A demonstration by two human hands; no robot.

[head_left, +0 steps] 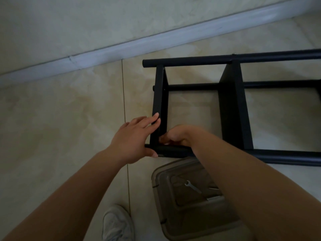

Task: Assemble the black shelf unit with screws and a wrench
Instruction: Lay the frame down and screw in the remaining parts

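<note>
The black shelf unit (231,105) lies on its side on the tiled floor, its round poles running left to right. My left hand (133,138) holds its end panel, fingers laid straight on the panel's outer face and thumb under the near pole. My right hand (175,136) is curled at the inner corner where that panel meets the near pole; whatever its fingertips pinch is hidden. A small silver wrench (192,186) lies in a clear plastic box (166,173) just below the shelf, partly covered by my right forearm.
A white baseboard (121,47) and wall run diagonally across the top. My white shoe (116,223) stands at the bottom, left of the plastic box. Bare beige floor tiles (60,119) spread to the left of the shelf.
</note>
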